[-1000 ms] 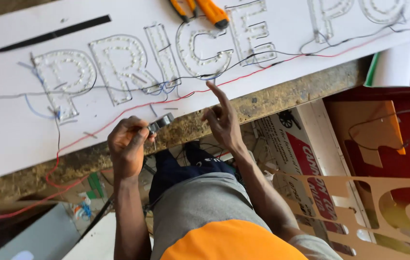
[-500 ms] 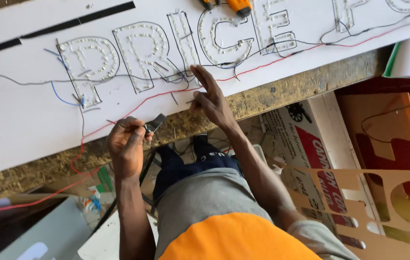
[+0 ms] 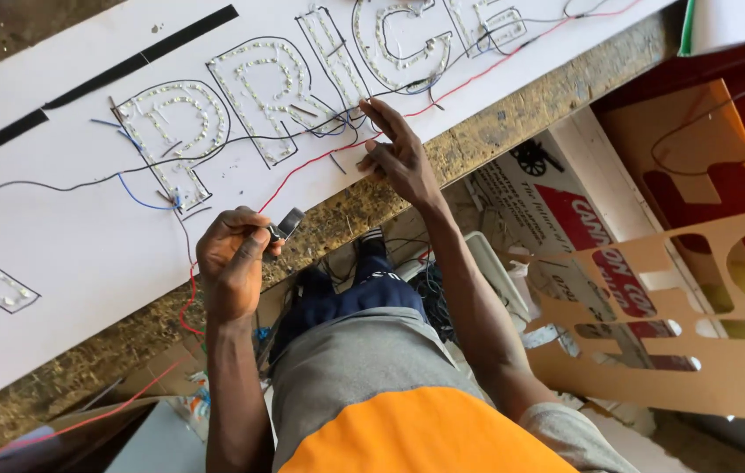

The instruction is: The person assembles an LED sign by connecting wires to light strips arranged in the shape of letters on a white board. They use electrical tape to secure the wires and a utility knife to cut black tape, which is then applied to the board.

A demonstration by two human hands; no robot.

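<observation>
At board edge (image 3: 57, 263): left hand (image 3: 232, 258) gripping tool (image 3: 285, 224), right hand (image 3: 398, 153) on wires (image 3: 320, 158).

White sign board (image 3: 57, 254) with black-outlined letters (image 3: 276, 96), red wire (image 3: 477, 74), blue wire (image 3: 140, 197), orange-and-grey shirt (image 3: 407, 403).

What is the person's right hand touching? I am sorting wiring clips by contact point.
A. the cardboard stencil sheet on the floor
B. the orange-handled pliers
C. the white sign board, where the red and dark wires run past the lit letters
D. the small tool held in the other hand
C: the right hand lies with fingers spread on the white sign board, at the red wire, while the left hand holds a small dark tool.
</observation>
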